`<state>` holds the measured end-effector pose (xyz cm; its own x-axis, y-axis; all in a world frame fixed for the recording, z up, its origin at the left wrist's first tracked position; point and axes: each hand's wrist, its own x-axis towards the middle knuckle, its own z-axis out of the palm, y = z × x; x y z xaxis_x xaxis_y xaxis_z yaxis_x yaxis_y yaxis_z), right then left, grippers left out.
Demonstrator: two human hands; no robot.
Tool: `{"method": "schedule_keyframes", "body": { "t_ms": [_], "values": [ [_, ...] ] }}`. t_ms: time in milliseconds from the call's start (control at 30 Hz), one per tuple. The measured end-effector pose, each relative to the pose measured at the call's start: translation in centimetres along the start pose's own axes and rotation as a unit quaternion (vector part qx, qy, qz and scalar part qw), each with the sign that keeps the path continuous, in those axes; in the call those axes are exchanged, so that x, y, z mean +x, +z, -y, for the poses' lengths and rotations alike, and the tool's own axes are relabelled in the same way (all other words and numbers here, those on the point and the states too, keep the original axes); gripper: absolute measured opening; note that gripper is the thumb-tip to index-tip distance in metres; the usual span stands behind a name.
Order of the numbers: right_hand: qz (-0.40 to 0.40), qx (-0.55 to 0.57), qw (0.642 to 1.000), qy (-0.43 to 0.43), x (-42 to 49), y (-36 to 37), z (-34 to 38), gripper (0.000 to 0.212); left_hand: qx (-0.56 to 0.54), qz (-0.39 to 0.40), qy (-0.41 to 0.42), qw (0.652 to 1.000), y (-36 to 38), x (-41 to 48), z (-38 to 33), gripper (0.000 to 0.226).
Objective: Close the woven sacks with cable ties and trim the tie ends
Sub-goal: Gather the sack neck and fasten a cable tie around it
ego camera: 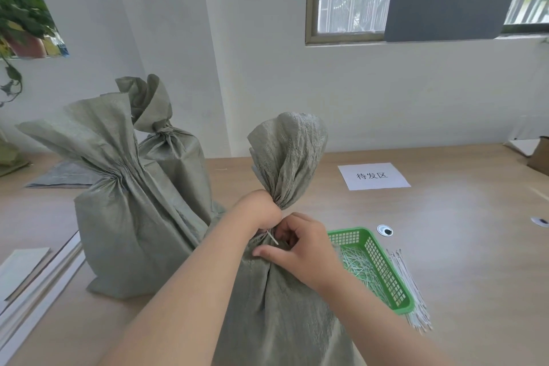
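Step in hand, by my read: cinching the cable tie round the neck of the near sack, which stands on the counter right in front of the person. Left hand is wrapped tight round the gathered neck, w/ the loose top flaring up above the fist. Right hand sits just beside it, fingers curled in at the tie, thumb lying along the cloth. Can't tell whether those fingers actually pinch the tie. A short white end of the tie pokes out between the 2 hands.

Next move prob. calls for pulling the tie snug while the left hand keeps the neck bunched, then clipping the end. No cutter shows in view.

Two other sacks stand to the left, touching each other & close against the near one. Both have necks drawn in, so they look done, tho their ties are too small to make out.

On the right, just beside the near sack, a green basket holds a heap of thin pale strips, likely offcuts. Spare ties lie in a bundle along its far side. Further back: a paper sign w/ printed characters, a small round thing, a cardboard box at the edge. Flat boards lie at left.

The right forearm crosses over the basket's near corner, so reaching for a fresh tie means lifting clear of it first
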<state>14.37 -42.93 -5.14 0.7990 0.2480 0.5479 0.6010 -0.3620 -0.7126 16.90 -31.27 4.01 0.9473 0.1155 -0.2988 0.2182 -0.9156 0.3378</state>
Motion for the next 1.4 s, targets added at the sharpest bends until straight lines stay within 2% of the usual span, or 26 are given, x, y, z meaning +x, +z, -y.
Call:
{"method": "schedule_keyframes", "body": {
  "t_ms": [167, 300, 400, 467, 533, 667, 733, 800, 933, 1000, 1133, 1167, 1267, 1400],
  "values": [
    [-0.032, -0.010, 0.999, -0.018, 0.0, 0.4, 0.1, 0.032, -0.034, -0.020, -0.005, 0.999, 0.6, 0.3, 0.4, 0.029],
    [-0.011, 0.032, 0.999, -0.013, 0.1, 0.0, -0.5, 0.020, -0.137, -0.043, -0.006, 0.990, 1.1, 0.3, 1.2, 0.025],
    [0.017, 0.070, 0.997, 0.040, 0.2, -0.3, -0.9, 0.020, -0.255, -0.039, 0.002, 0.966, 1.7, 0.0, 1.9, 0.019],
    [0.035, 0.084, 0.994, 0.068, 0.2, -0.7, -1.1, 0.024, -0.344, -0.017, 0.019, 0.939, 1.8, -0.4, 2.3, 0.021],
    [0.060, 0.103, 0.989, 0.087, 0.3, -1.3, -1.0, 0.024, -0.393, 0.000, 0.040, 0.919, 1.7, -0.9, 2.6, 0.018],
    [0.094, 0.106, 0.984, 0.110, 0.5, -1.9, -1.0, 0.024, -0.418, 0.018, 0.068, 0.906, 1.6, -1.0, 3.8, 0.013],
    [0.098, 0.136, 0.976, 0.139, 0.5, -2.0, -1.2, 0.025, -0.440, 0.026, 0.084, 0.894, 1.8, -1.0, 4.4, 0.003],
    [0.111, 0.188, 0.961, 0.168, 0.5, -2.2, -1.2, 0.026, -0.435, 0.040, 0.104, 0.894, 1.7, -1.1, 5.0, 0.013],
    [0.147, 0.293, 0.914, 0.238, 0.7, -2.5, -0.9, 0.025, -0.370, 0.070, 0.153, 0.914, 1.5, -0.8, 5.6, 0.025],
    [0.152, 0.336, 0.892, 0.263, 0.7, -2.6, -1.1, 0.023, -0.351, 0.066, 0.163, 0.920, 1.4, -0.8, 5.4, 0.023],
    [0.131, 0.466, 0.822, 0.301, 0.7, -3.0, -1.5, 0.004, -0.368, 0.090, 0.170, 0.909, 1.3, -1.1, 5.3, 0.012],
    [0.126, 0.485, 0.811, 0.303, 0.8, -3.0, -1.7, 0.007, -0.374, 0.091, 0.161, 0.909, 1.3, -1.0, 5.3, 0.012],
    [0.126, 0.492, 0.811, 0.291, 0.7, -2.9, -2.1, 0.017, -0.381, 0.079, 0.136, 0.911, 1.4, -0.8, 5.2, 0.010],
    [0.121, 0.493, 0.811, 0.289, 0.8, -2.7, -2.4, 0.017, -0.412, 0.076, 0.135, 0.898, 1.3, -0.9, 5.0, 0.016]
  ]
}}
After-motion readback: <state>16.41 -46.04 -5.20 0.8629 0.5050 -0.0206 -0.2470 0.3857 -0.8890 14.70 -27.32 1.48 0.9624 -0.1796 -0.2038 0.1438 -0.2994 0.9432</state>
